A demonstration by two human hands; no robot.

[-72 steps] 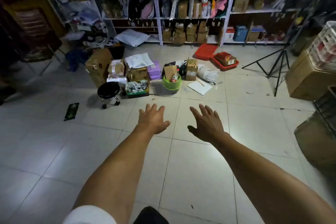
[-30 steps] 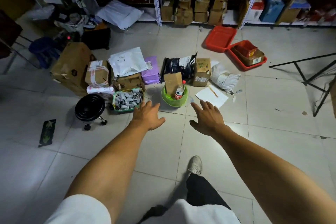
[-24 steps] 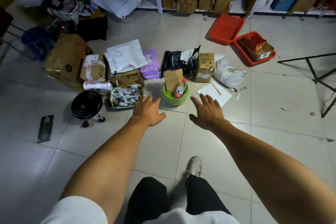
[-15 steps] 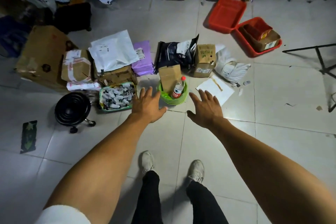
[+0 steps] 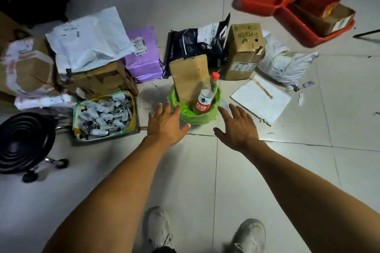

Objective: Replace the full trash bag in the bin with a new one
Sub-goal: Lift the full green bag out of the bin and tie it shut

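Observation:
A small round bin lined with a green trash bag stands on the tiled floor. A folded cardboard box and a plastic bottle with a red cap stick up out of it. My left hand hovers open at the bin's near left rim, fingers spread. My right hand is open just right of the bin, palm down. Neither hand holds anything.
Left of the bin sits a green box of small packets and a black wheeled stool. Cardboard boxes, white and purple mail bags crowd behind. A white sheet lies right. Red trays are far right. My shoes stand below.
I have walked up to the bin and tilted my view down; the bin now sits right between my outstretched open hands.

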